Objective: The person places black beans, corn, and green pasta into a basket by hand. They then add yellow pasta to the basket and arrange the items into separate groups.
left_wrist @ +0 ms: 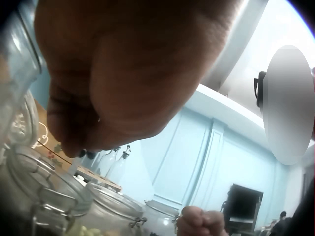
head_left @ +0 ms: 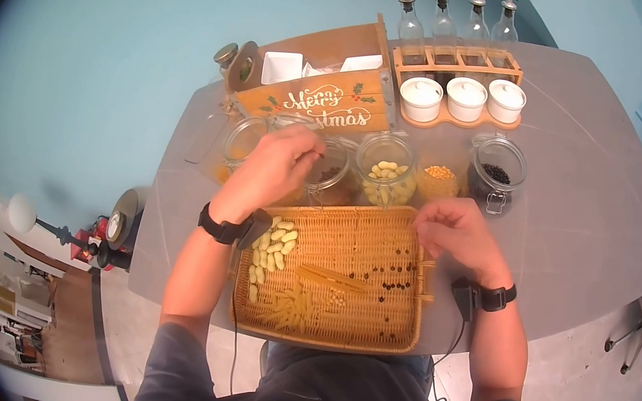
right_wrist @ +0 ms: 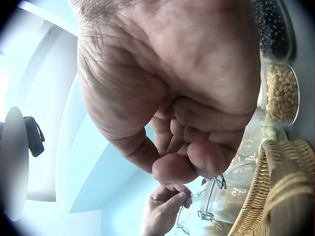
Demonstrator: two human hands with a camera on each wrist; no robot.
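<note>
My left hand [head_left: 286, 156] is raised over a glass jar of dark reddish-brown pieces [head_left: 330, 174]. Its thumb and fingertips pinch a small dark bean-like piece, mostly hidden by the fingers. Above the far right corner of the wicker basket [head_left: 349, 233] hangs my right hand [head_left: 456, 229], fingers loosely curled, with nothing visible between thumb and index finger. Inside the basket lie peanuts [head_left: 273, 247] on the left, short pasta tubes [head_left: 291, 308] at the near left, a bundle of long sticks [head_left: 333, 278] in the middle, a few pale kernels [head_left: 337, 297], and black beans [head_left: 392, 280] on the right.
Beyond the basket stand open clip-top jars, including a peanut jar [head_left: 384, 181], a yellow kernel jar [head_left: 437, 186] and a black bean jar [head_left: 495, 180]. Farther back are a wooden crate [head_left: 314, 105], white lidded pots [head_left: 466, 99] and a rack of glass bottles [head_left: 443, 33].
</note>
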